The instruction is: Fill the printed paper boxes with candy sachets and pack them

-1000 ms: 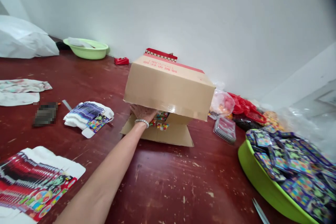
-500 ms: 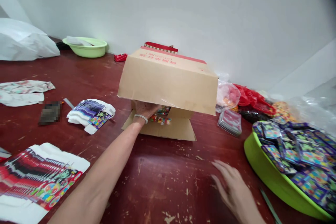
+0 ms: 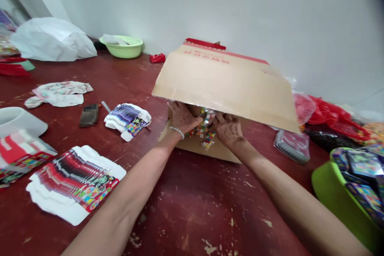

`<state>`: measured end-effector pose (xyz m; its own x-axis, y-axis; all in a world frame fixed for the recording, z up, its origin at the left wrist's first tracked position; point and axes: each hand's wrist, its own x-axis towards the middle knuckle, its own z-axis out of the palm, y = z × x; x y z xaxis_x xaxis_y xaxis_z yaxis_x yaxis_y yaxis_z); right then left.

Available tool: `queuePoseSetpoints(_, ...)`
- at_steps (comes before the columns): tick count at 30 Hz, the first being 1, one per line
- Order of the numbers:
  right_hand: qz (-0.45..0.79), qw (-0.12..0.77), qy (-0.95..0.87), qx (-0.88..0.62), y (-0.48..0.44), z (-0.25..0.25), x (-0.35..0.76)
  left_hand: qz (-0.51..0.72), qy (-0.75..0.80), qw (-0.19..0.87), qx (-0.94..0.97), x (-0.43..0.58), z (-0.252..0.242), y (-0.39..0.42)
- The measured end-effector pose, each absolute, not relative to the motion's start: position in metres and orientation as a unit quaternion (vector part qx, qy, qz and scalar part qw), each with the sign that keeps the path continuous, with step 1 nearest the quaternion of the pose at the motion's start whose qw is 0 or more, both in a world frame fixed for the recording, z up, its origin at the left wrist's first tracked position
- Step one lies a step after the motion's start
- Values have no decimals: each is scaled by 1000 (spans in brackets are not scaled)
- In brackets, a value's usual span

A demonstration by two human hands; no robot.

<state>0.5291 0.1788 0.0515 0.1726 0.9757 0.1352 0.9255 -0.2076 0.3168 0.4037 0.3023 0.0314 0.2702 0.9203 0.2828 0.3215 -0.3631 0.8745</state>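
A cardboard box lies on its side with its open mouth facing me, its upper flap sticking out over both hands. My left hand, with a beaded bracelet at the wrist, is inside the mouth on the left, fingers spread and thumb stretched toward the middle. On the right, my right hand reaches in with bent fingers, their tips partly hidden by the flap. Between the hands are small colourful wrapped packets, some on the lower flap. Whether the right fingers grip one is hidden.
Stacks of flat printed cartons, red and purple, lie to the left. A green basin of printed packs stands at right. Behind it are red plastic bags and clear trays. A pale green bowl stands near the wall.
My right hand has moved from above the table into the box mouth, beside the left. My left hand stays in the box, fingers spread. The view has swung left.
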Motion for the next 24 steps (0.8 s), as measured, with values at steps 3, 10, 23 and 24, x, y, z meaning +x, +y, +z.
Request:
queuePoseSetpoints(3,173,97,625,755,175,49,528,425,409,291,753,395,22,301)
queuePoseSetpoints(10,196,96,609,763,170,36,536,436,411,199,775,402,6,297)
queuePoseSetpoints(23,245,120,636,722,150,37,537,439,426,203,765,421,7,308)
queuePoseSetpoints(24,245,122,636,722,148,37,538,437,417,198,772,424,6,314)
